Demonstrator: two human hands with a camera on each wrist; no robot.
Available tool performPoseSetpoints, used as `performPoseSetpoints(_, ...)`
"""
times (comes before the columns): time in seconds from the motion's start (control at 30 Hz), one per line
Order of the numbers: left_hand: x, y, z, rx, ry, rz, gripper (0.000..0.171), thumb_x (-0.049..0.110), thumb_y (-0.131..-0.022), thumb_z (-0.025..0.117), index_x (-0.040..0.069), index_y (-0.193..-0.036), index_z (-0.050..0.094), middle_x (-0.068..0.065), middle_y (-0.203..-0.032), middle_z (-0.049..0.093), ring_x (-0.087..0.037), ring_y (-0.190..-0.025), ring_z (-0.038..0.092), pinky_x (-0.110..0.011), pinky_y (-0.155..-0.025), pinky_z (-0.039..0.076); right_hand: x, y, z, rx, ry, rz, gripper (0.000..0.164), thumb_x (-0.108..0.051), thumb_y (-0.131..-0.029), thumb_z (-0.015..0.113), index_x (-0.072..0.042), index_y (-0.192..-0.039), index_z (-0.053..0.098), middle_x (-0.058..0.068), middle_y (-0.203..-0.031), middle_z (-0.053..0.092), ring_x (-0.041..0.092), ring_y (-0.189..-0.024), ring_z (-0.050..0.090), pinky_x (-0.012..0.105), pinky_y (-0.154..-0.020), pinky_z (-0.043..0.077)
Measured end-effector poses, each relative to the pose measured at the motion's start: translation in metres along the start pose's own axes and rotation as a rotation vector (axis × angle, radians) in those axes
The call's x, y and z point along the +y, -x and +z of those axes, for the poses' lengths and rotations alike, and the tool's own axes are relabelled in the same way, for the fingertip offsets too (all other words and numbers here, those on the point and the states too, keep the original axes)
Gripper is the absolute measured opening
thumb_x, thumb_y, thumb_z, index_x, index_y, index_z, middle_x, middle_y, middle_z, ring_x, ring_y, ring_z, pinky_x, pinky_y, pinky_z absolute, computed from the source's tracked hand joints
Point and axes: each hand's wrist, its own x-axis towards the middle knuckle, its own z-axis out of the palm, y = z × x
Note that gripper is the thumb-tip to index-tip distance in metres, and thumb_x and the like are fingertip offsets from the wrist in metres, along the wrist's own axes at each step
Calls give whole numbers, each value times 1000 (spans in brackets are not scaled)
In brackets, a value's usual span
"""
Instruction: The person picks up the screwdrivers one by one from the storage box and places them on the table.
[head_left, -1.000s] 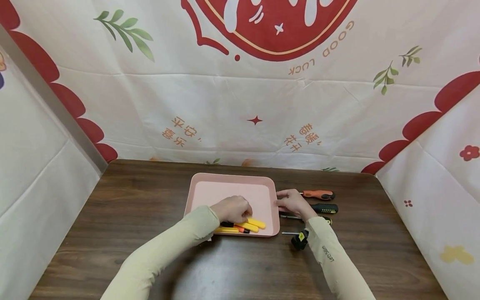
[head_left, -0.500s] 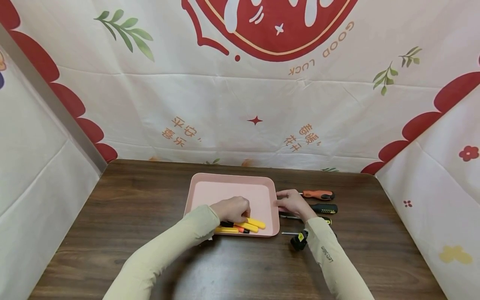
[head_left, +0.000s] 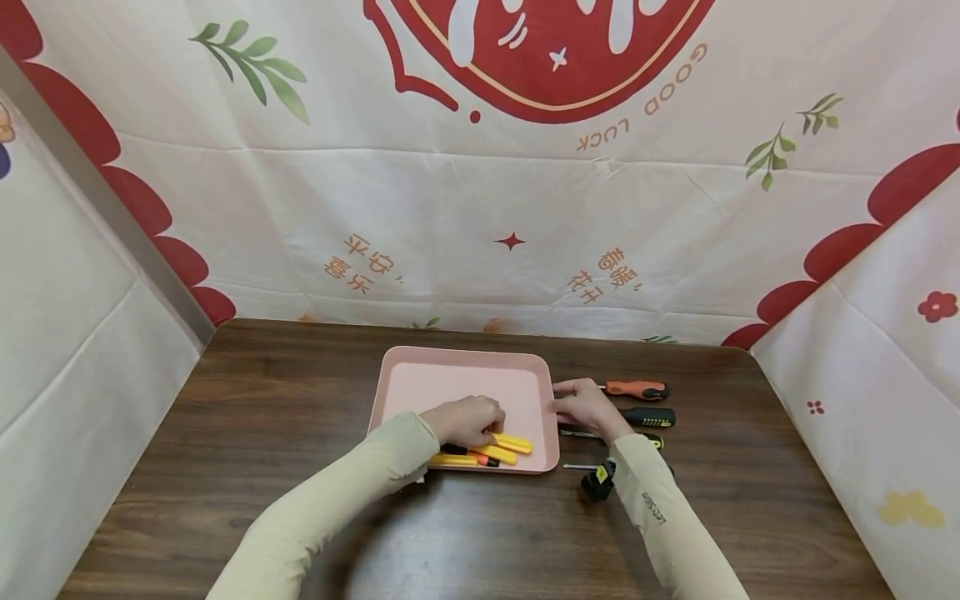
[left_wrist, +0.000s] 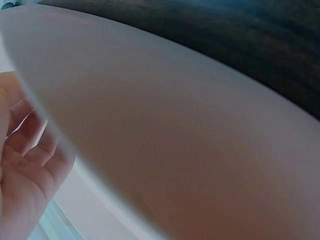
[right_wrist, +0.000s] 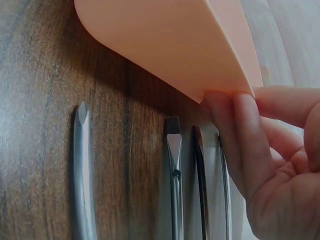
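Note:
A pink tray [head_left: 450,377] stands on the wooden table. Inside it, my left hand [head_left: 468,419] has its fingers curled down at a slim yellow stick-like item [head_left: 516,443], which it seems to pinch; the fingertips are hidden. Beside this lie more yellow items [head_left: 501,454] and an orange one with a black end [head_left: 486,459]; their kind is unclear. In the left wrist view the tray wall [left_wrist: 150,115] hides what the left fingers touch. My right hand [head_left: 588,406] pinches the tray's right rim, thumb and fingers on either side of the wall [right_wrist: 165,40].
Right of the tray lie screwdrivers, one orange-handled [head_left: 636,389] and one black-handled [head_left: 649,417], their metal shafts [right_wrist: 175,185] pointing at the tray. A black and yellow tape measure [head_left: 598,482] sits nearer the front. A printed cloth [head_left: 480,200] hangs behind the table [head_left: 285,392].
The yellow item at my left fingers has tilted slightly, its outer end shifting away from the tray's front. My left hand shifts only a little; my right hand stays at the rim.

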Motion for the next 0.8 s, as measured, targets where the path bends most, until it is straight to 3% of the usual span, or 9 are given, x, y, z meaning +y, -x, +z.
performPoseSetpoints(0.43,-3,5,-5,64,-22,58,5,16,-82,64,12,-82,62,7,-70,53,-5,-63,45,-15,-59,37,-1,0,1,12,7,-11,45,0,-81,60,10,-124,48,9,-79,65,8,-59,60,26,-60,52)
performPoseSetpoints(0.63,-6,12,-15,208,26,108,7,15,-81,65,12,-87,66,5,-83,64,-5,-74,54,-17,-72,43,-2,0,2,17,12,11,45,-2,-82,60,8,-125,48,15,-90,66,8,-61,61,27,-63,52)
performPoseSetpoints(0.8,-12,22,-26,336,124,103,10,11,-77,69,8,-87,69,0,-85,67,-7,-76,59,-18,-71,47,-2,1,3,32,22,23,45,-2,-82,60,7,-125,49,17,-93,65,9,-61,61,27,-63,52)
